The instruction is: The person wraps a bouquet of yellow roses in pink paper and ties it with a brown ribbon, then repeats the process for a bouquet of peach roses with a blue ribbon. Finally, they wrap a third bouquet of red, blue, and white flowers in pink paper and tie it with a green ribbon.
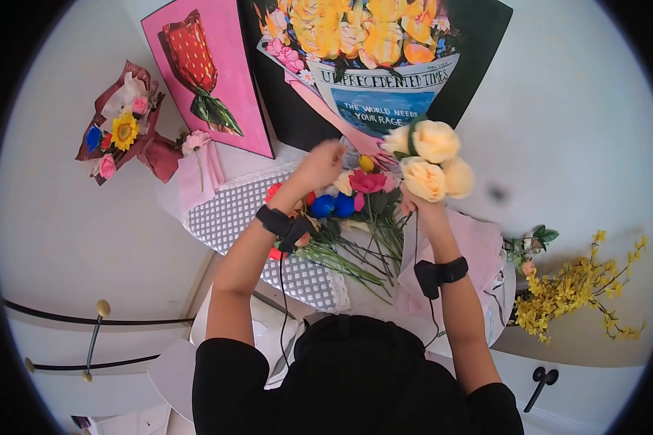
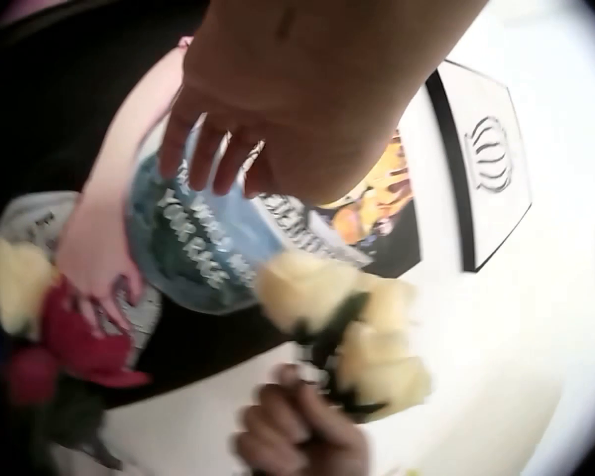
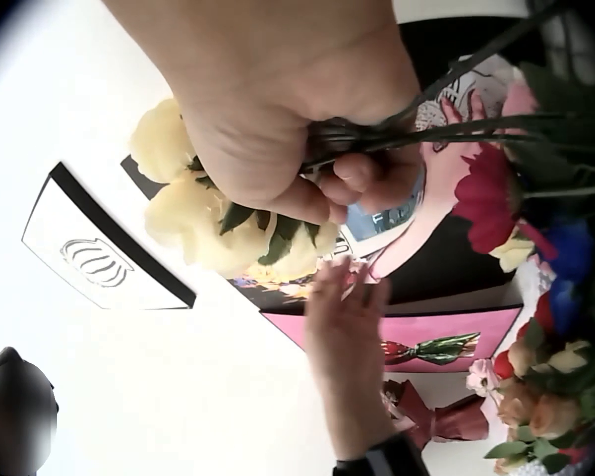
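Cream roses, upper right of centre: petals cloth-like, soft, matt. Stems, right wrist view: smooth, plastic-looking, faint sheen. Blue flowers, mid-frame: cloth-like, matt. Wine wrap, upper left: creased, papery or thin cloth, cannot tell which; low sheen. Pink board, upper left: flat, smooth, painted or printed face. Checked cover, left of centre: textile look, raised-seeming pattern, lacy edge. Pink cloth, right of centre: soft, matt, folded. Shirt, bottom: black cloth, matt. Wrist strap: black, matt, fabric-like. Handle, lower right: black, smooth, metal or plastic unclear. Wall: smooth, matt.
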{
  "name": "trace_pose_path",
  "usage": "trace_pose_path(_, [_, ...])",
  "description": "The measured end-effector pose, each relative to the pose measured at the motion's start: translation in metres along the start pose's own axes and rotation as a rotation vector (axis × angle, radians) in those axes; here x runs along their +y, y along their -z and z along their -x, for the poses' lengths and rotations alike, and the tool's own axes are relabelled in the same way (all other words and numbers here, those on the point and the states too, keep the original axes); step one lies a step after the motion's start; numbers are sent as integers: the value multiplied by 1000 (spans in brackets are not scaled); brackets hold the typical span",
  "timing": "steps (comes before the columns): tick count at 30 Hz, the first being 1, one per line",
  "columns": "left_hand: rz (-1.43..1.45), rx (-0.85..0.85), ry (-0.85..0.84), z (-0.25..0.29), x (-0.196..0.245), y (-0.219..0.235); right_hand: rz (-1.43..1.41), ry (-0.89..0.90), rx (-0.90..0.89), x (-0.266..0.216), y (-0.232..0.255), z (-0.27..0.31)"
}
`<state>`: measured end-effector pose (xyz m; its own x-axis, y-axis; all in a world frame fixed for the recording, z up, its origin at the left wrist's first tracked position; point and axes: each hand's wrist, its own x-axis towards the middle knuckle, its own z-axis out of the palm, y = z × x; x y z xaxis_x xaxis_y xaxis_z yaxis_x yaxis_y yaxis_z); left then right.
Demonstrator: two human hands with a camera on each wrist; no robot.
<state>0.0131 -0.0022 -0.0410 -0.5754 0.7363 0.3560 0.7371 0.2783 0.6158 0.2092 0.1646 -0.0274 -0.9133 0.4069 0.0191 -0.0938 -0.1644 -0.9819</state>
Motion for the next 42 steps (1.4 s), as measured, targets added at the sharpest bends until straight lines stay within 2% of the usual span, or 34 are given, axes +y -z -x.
trace_pose_path(1, [-179,-169,15,8,-18,-16,-69,0,11,-4,4,1])
trace_pose_path(2, [-179,-170,14,13,-23,-24,-138,0,23,-10,6,2])
trace_pose_path(4, [-208,-327,97,17,-23,-35,-108,17,23,-19,9,4])
trace_pose_path(5, [-207,-328,94,14,-22,-31,-57,71,21,-21,12,5])
trace_pose_path(7, [51,-415,306,7,-18,-12,-6,121,22,-22,23,4])
trace_pose_path(9, [66,-354,214,1,10,36,102,154,27,-15,36,5])
trace_pose_path(10, [-12,-245,18,-1,-1,49,100,141,29,-16,34,8])
trace_pose_path(11, [-71,-225,118,0,28,76,29,144,0,-23,29,10])
trace_pose_path(12, [-60,-167,33,-1,38,93,-42,148,-29,-26,25,9])
trace_pose_path(13, [4,-138,19,0,64,108,-45,138,-30,-21,22,7])
trace_pose_path(14, [4,-143,28,-1,79,113,98,256,20,-14,20,3])
trace_pose_path(15, [142,-148,-50,-3,91,115,240,373,71,-9,16,-1])
trace_pose_path(16, [279,-154,-129,-6,102,114,235,366,72,-9,10,-3])
trace_pose_path(18, [327,-147,-161,-9,127,102,356,350,-125,-19,-6,-3])
trace_pose_path(19, [381,-127,-196,-10,133,96,360,520,-102,-33,-24,-2])
trace_pose_path(20, [385,-137,-190,-10,132,92,356,509,-96,-35,-27,-4])
trace_pose_path(21, [437,-125,-179,-10,131,87,173,345,-192,-35,-28,-8])
trace_pose_path(22, [488,-112,-166,-11,130,84,-12,179,-285,-37,-29,-9])
trace_pose_path(23, [490,-120,-158,-10,123,80,-2,173,-166,-47,-33,-1])
trace_pose_path(25, [443,16,44,-5,93,69,-5,201,-129,-51,-20,2])
trace_pose_path(27, [21,-266,-3,1,46,56,35,207,-10,-55,-9,4])
trace_pose_path(28, [-115,-450,-97,12,11,44,29,199,-9,-59,-4,5])
trace_pose_path(29, [-252,-633,-194,20,-13,34,49,271,12,-63,1,8])
trace_pose_path(30, [-338,-870,-7,24,-16,31,68,343,35,-66,7,11])
trace_pose_path(31, [-421,-1106,187,30,-18,27,62,334,37,-66,15,12])
trace_pose_path(32, [-419,-1117,193,39,-26,24,13,292,74,-65,24,13])
trace_pose_path(34, [-609,-1020,6,56,-39,22,-39,237,113,-68,28,17])
trace_pose_path(38, [-614,-1031,10,55,-45,14,-50,252,203,-69,32,17])
trace_pose_path(40, [-537,-966,-93,50,-46,11,-46,244,208,-64,36,14])
trace_pose_path(42, [-498,-950,-110,46,-47,16,-80,225,200,-61,34,12])
